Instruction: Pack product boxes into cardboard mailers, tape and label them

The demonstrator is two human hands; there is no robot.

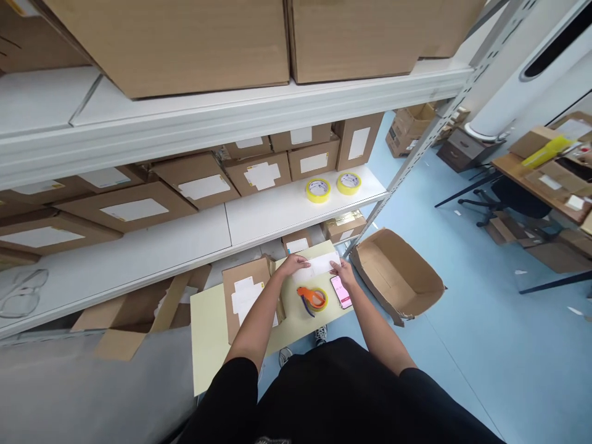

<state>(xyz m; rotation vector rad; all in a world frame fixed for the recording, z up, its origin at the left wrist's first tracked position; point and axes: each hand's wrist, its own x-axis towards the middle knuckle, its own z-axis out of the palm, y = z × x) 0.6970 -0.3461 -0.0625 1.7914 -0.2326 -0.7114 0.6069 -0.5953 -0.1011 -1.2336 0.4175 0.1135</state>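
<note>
A white paper slip point(319, 264) is held flat above the small pale-yellow table point(203, 345). At its left end, the fingers of my left hand point(294, 265) are closed on the paper. The opposite end is pinched by my right hand point(343, 271). Just below the slip lies an orange tape dispenser point(312, 297) with a yellow roll. A phone point(341, 292) with a lit pink screen rests near my right wrist. Left of my left forearm, a cardboard box point(234, 280) with white labels on its face sits on the table, partly hidden by that arm.
Two yellow tape rolls point(317, 190) lie on the white shelf point(263, 217), beside several labelled boxes point(266, 176). Large cartons point(198, 43) fill the shelf above. An open carton point(402, 271) stands on the floor at right. The metal rack post point(419, 148) rises behind it.
</note>
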